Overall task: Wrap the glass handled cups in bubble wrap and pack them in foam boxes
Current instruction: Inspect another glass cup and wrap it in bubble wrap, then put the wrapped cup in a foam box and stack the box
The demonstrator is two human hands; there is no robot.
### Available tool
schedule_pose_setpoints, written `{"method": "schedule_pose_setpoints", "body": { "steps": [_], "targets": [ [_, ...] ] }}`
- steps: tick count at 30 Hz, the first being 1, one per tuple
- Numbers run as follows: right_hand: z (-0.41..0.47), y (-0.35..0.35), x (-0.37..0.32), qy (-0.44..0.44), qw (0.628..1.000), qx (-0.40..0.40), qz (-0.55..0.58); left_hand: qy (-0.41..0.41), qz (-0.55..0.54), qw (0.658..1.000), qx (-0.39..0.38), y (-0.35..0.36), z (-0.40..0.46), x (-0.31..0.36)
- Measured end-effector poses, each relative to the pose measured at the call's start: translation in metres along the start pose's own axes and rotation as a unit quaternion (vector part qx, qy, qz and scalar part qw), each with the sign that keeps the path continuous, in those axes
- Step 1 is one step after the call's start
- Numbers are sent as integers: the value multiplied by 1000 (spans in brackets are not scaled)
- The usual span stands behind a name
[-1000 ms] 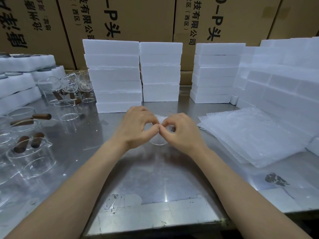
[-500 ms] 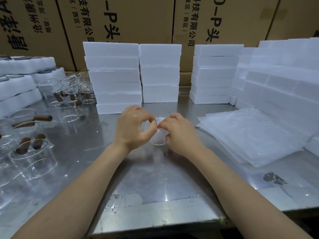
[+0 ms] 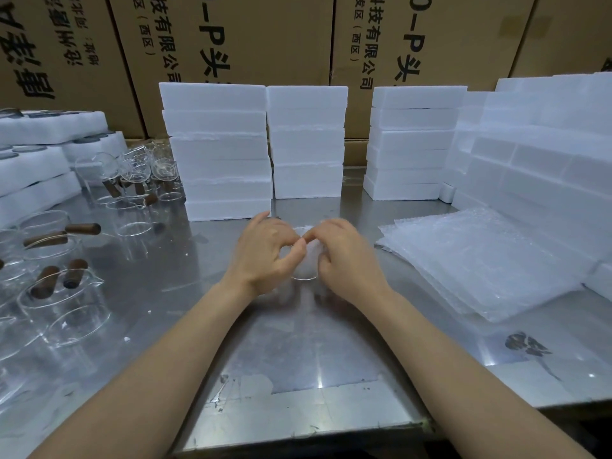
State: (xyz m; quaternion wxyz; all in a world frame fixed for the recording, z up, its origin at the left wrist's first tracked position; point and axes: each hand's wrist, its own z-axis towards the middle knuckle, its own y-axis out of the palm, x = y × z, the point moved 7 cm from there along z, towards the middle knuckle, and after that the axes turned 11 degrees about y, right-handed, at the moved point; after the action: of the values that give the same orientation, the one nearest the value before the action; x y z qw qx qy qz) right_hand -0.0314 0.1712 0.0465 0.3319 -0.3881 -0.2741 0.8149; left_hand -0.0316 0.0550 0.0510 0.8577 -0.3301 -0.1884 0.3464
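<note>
Both hands meet at mid worktop (image 3: 298, 359). Left hand (image 3: 265, 256) and right hand (image 3: 344, 260) curl around a cup (image 3: 304, 276) partly covered in bubble wrap (image 3: 309, 260), fingertips pinching the wrap on top. Bubble wrap sheets (image 3: 480, 266) lie right; foam boxes (image 3: 218, 154) stand behind; bare cups (image 3: 66, 299) left.

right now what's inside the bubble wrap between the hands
A clear glass cup: its round rim shows below the bubble wrap that the left hand and right hand pinch shut. The cup's handle and upper part are covered.
</note>
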Motion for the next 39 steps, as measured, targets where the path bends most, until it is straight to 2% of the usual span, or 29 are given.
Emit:
{"method": "schedule_pose_setpoints", "body": {
  "steps": [3, 4, 7, 9, 15, 19, 22, 24, 27, 30, 33, 39],
  "targets": [
    [3, -20, 11, 60, 992, 94, 51, -113, -101, 976, 158, -15, -6, -11],
    [4, -22, 19, 94, 989, 102, 58, -156, -143, 960, 182, -14, -7, -16],
    [5, -11, 40, 189, 978, 47, 73, -277, -210, 928, 135, 8, -13, -36],
    [5, -1, 49, 242, 967, 3, 83, -310, -197, 925, 97, 18, -17, -42],
    [-1, -7, 56, 283, 957, 26, 63, -343, -227, 908, 82, 27, -18, -37],
    [-1, -10, 66, 332, 941, 25, 65, -356, -262, 890, 110, 30, -16, -40],
    [12, -17, 77, 358, 924, 35, 130, -362, -313, 864, 157, 25, -1, -49],
    [30, -15, 85, 374, 906, 26, 197, -347, -320, 866, 167, 21, 20, -57],
    [66, -12, 94, 387, 881, 16, 271, -327, -316, 879, 142, 21, 64, -71],
    [111, -6, 100, 388, 869, -8, 308, -339, -331, 869, 141, 28, 109, -90],
    [159, -1, 98, 363, 880, -38, 303, -372, -341, 845, 178, 35, 139, -112],
    [226, -6, 105, 360, 866, -30, 346, -411, -307, 815, 270, 40, 163, -140]
  ]
}}
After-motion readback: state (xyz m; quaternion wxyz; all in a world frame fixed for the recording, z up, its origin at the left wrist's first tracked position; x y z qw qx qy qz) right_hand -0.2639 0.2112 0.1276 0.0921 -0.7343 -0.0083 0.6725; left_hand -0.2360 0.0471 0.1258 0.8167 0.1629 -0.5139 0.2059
